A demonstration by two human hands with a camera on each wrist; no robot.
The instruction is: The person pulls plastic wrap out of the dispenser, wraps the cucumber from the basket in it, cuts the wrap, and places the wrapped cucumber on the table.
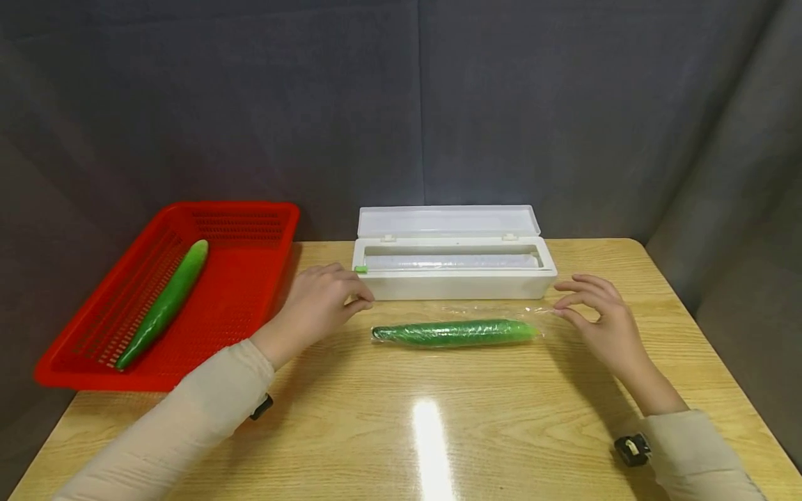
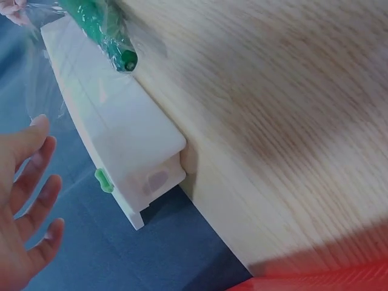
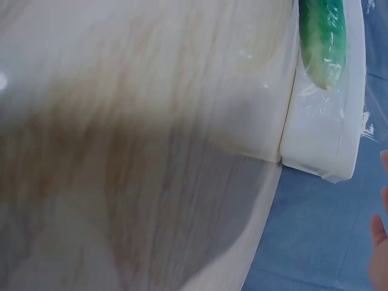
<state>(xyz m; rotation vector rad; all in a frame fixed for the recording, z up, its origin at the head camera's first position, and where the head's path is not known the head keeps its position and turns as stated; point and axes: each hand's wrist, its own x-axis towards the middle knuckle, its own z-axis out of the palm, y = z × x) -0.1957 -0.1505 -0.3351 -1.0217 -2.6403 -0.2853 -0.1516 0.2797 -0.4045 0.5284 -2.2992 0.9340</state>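
Observation:
A cucumber point(image 1: 457, 332) lies on the table inside clear plastic wrap point(image 1: 501, 310). Its dark end points left, its pale end right. To its left, my left hand point(image 1: 328, 296) pinches an edge of the film between thumb and index finger; in the left wrist view that hand point(image 2: 27, 200) has its other fingers spread loosely. My right hand point(image 1: 601, 323) pinches the film's right corner, beyond the pale tip. Behind the cucumber stands a white cling film dispenser point(image 1: 454, 285), lid point(image 1: 447, 221) raised, a film roll point(image 1: 451, 261) inside.
A red perforated basket point(image 1: 232, 292) stands at the left, with a second cucumber point(image 1: 166, 306) lying in it. The green cutter slide point(image 1: 360, 269) sits at the dispenser's left end. Dark curtains point(image 1: 301, 104) hang behind the wooden table point(image 1: 351, 424).

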